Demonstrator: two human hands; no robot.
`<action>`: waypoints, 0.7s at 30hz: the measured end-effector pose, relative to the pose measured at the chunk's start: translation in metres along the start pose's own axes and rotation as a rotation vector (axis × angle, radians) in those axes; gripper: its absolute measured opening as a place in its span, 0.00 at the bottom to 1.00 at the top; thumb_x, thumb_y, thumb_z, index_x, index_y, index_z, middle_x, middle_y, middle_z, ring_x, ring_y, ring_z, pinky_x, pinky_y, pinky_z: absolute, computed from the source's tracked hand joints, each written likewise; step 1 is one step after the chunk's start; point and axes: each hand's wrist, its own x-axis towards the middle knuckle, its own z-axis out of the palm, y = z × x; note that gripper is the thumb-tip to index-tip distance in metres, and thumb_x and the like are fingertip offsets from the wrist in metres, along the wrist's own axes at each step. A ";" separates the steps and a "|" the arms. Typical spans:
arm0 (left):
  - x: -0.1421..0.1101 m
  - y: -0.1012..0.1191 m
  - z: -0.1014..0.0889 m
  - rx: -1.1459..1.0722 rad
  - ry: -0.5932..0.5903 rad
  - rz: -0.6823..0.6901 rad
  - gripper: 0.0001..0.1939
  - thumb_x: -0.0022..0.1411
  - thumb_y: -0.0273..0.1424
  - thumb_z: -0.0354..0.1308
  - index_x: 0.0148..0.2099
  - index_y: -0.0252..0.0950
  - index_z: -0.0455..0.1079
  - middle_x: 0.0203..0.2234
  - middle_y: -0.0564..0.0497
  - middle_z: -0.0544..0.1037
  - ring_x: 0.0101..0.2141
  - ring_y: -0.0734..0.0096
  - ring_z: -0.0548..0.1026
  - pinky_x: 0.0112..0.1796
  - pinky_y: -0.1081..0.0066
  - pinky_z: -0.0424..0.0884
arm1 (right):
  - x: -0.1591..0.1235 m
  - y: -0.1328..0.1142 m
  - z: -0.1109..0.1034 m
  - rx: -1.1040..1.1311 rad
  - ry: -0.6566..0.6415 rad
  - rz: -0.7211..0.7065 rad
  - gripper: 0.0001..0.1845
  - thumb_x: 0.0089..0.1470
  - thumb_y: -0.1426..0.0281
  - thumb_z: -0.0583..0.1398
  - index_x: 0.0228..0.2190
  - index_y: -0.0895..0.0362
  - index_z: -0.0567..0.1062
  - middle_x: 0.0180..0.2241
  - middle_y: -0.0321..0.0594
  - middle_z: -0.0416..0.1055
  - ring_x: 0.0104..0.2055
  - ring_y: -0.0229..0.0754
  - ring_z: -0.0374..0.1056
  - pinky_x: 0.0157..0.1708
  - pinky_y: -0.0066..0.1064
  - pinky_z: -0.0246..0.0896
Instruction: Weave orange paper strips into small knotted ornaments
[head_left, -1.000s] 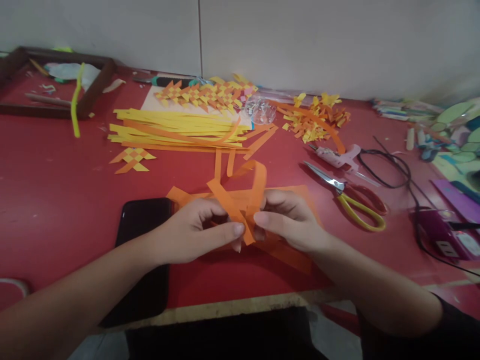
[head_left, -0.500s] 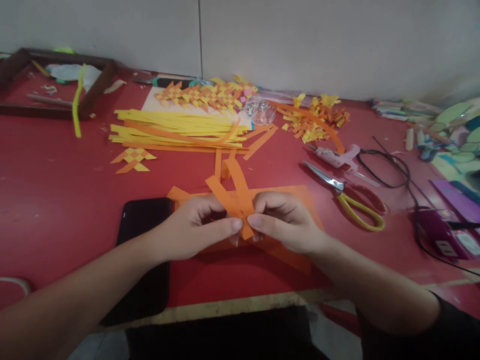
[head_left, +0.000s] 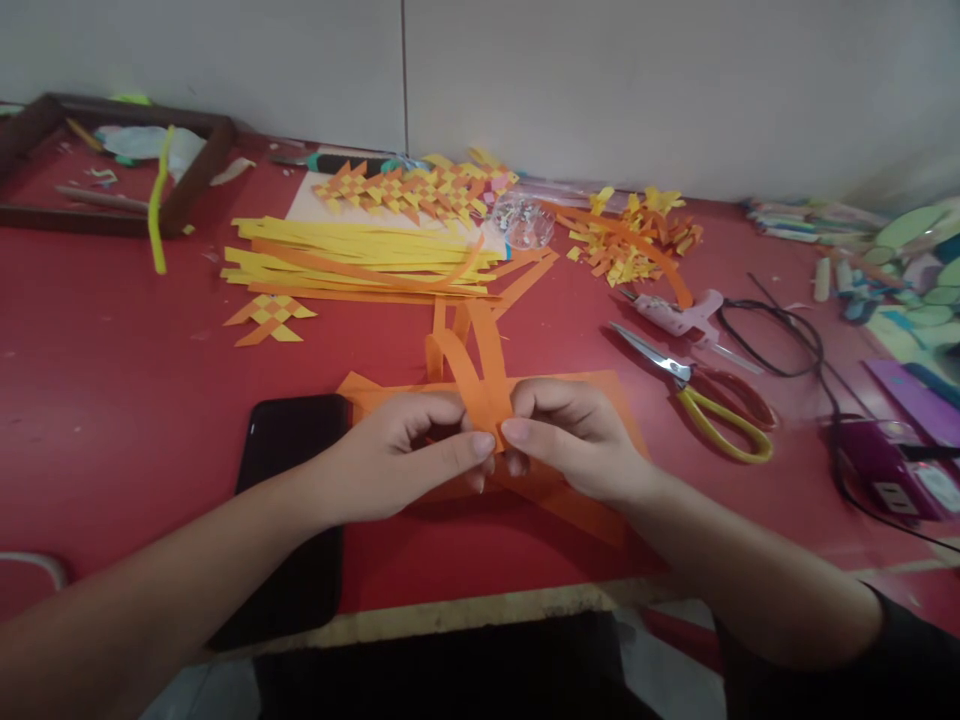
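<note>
- I have the orange strips [head_left: 491, 370] in the centre of the frame, folded into loops that rise from both sets of fingertips.
- My left hand [head_left: 416, 460] pinches their lower end, thumb on top and fingers curled behind.
- My right hand [head_left: 581, 440] pinches the same end from the other side, its thumb tip close beside the left one.
- Under the hands I see orange paper [head_left: 626, 400] lying on the red table [head_left: 112, 400].
- A black phone [head_left: 296, 440] lies flat, partly under my left forearm.
- Left of centre, above the phone, sits a woven paper fish [head_left: 271, 318], with a bundle of yellow strips [head_left: 360, 245] just behind it.
- More woven pieces [head_left: 405, 190] line the upper middle, near a clear dish [head_left: 523, 222].
- Right of centre I see scissors [head_left: 681, 372], their blades pointing upper left, near a pink glue gun [head_left: 679, 318].
- A dark frame [head_left: 202, 165] fills the upper left.
</note>
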 end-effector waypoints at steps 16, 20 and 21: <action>0.004 -0.004 0.000 -0.182 0.045 0.005 0.10 0.64 0.30 0.59 0.31 0.34 0.76 0.26 0.53 0.80 0.29 0.76 0.76 0.33 0.77 0.70 | 0.001 0.002 0.005 0.060 -0.008 -0.171 0.14 0.59 0.70 0.62 0.23 0.58 0.70 0.20 0.34 0.72 0.20 0.30 0.66 0.21 0.22 0.61; 0.002 -0.003 0.000 -0.109 -0.031 0.001 0.12 0.65 0.30 0.58 0.29 0.33 0.75 0.26 0.52 0.80 0.29 0.76 0.76 0.34 0.78 0.71 | -0.001 0.002 0.000 0.022 -0.083 -0.087 0.14 0.59 0.69 0.62 0.22 0.59 0.71 0.21 0.35 0.71 0.23 0.32 0.67 0.23 0.23 0.61; 0.002 -0.003 -0.001 -0.078 -0.056 -0.004 0.12 0.65 0.29 0.57 0.29 0.32 0.75 0.26 0.51 0.79 0.29 0.76 0.76 0.35 0.78 0.71 | -0.001 0.002 -0.002 0.016 -0.126 -0.065 0.13 0.59 0.68 0.62 0.23 0.60 0.72 0.22 0.37 0.72 0.24 0.33 0.68 0.24 0.24 0.62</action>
